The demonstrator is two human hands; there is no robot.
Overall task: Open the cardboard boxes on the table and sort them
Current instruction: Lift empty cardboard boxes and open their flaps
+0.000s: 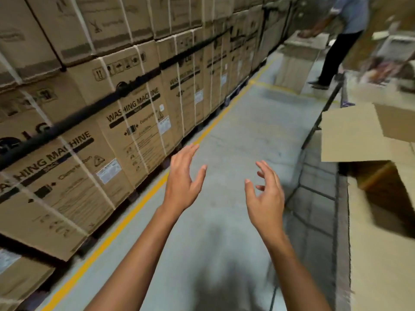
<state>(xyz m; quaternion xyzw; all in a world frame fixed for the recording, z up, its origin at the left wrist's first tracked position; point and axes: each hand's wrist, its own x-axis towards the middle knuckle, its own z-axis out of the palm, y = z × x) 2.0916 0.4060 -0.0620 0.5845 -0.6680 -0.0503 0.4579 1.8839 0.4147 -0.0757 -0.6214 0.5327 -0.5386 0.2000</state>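
Stacked washer ctns, yellow line, person

brown stacked cartons with black print, yellow floor line, grey floor, blue shirt

Soft, even light, dark shadow on the floor, heavy motion blur at right, wide-angle bending at edges.

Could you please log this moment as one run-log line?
left hand: open, empty | right hand: open, empty | cardboard box: flap open, at right, untouched
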